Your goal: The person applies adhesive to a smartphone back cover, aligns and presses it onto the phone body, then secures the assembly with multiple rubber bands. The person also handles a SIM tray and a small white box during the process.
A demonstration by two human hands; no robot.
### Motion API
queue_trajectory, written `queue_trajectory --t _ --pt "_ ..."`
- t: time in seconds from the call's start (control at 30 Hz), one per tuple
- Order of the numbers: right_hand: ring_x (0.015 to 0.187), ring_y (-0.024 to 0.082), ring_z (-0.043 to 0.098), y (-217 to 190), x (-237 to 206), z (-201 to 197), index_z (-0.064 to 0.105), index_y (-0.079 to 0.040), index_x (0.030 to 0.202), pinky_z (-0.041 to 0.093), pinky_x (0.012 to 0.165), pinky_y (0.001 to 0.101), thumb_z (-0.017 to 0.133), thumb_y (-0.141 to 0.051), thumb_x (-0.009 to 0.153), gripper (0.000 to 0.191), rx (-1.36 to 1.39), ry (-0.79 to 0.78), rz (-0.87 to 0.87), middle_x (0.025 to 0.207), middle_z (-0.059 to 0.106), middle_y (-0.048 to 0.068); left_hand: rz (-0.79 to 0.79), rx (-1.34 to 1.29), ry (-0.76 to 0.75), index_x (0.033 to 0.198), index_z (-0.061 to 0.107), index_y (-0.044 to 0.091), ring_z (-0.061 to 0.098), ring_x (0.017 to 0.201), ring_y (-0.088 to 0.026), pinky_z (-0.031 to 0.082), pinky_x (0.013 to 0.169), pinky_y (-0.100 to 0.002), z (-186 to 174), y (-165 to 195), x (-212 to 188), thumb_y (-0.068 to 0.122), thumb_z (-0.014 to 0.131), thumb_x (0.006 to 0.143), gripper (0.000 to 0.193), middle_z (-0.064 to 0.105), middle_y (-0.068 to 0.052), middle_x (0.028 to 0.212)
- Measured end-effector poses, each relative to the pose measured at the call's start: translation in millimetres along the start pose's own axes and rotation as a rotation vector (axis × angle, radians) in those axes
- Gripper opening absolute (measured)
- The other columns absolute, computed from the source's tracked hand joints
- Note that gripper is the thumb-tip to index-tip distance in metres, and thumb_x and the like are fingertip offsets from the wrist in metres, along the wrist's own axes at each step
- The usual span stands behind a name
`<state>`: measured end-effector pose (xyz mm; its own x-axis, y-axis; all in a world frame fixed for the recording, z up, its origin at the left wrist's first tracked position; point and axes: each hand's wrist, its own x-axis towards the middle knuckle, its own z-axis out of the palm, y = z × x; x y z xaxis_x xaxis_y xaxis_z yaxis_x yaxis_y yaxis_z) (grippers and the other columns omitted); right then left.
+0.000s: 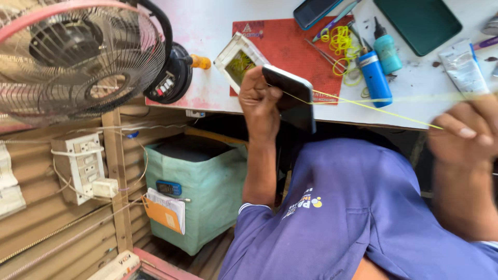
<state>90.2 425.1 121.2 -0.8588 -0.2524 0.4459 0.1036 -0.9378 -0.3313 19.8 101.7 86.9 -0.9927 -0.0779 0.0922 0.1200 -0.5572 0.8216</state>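
Now the left hand (259, 101) grips a dark phone (293, 98), and the right hand (461, 132) pinches a yellow thread (363, 106) stretched tight between both hands.

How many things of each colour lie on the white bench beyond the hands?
Blue bottle: 1
Teal bottle: 1
Green pad: 1
Red mat: 1
Yellow thread coil: 1
White tube: 1
Dark case: 1
Total: 7

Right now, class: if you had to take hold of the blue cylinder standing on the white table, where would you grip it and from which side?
Probably grip the blue cylinder around its smooth round middle, below the silver cap. Come from the table edge side nearest the person: the teal bottle crowds the far side, and yellow cord lies beside it on the red mat.
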Motion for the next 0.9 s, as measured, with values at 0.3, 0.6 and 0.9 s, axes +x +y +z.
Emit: queue_trajectory --t 0.3,0.6,0.9 --pt "0.119 0.023 0.067 22.5 54.8 16.6 0.046 0.006 0.146 0.060 0.057 0.0256 0.043 0.004 0.092 0.054 -0.708 0.181 0.322 0.148 0.054 0.020 0.242 0.735 -0.606 0.134 0.059 0.008 0.077 0.097 -0.016 0.062 0.083 -0.028 59.9 27.3 0.9 0.003 0.087 0.088 0.055 0.075 -0.006 0.113" --pt "0.085 0.017 0.068 18.1 72.0 14.7 0.067 -0.003 0.119 0.060 0.055 0.0282 0.086 -0.024 0.077 0.051 -1.416 0.079 0.684 0.119 0.069 0.008 0.393 1.180 -0.809 0.142 0.058 0.012 0.062 0.073 -0.022 0.051 0.072 -0.039 71.2 31.1 4.2 0.014 0.087 0.090 0.060 0.066 -0.003 0.092" --pt "0.104 0.022 0.066 27.4 24.9 8.8 0.072 -0.004 0.095 0.057 0.080 0.0320 0.079 -0.019 0.089 0.017 -1.683 0.313 0.297 0.118 0.064 0.010 -0.086 0.517 -0.179 0.135 0.066 0.000 0.065 0.093 -0.009 0.053 0.090 -0.027 34.5 19.8 10.6 -0.007 0.081 0.093 0.046 0.073 -0.007 0.113"
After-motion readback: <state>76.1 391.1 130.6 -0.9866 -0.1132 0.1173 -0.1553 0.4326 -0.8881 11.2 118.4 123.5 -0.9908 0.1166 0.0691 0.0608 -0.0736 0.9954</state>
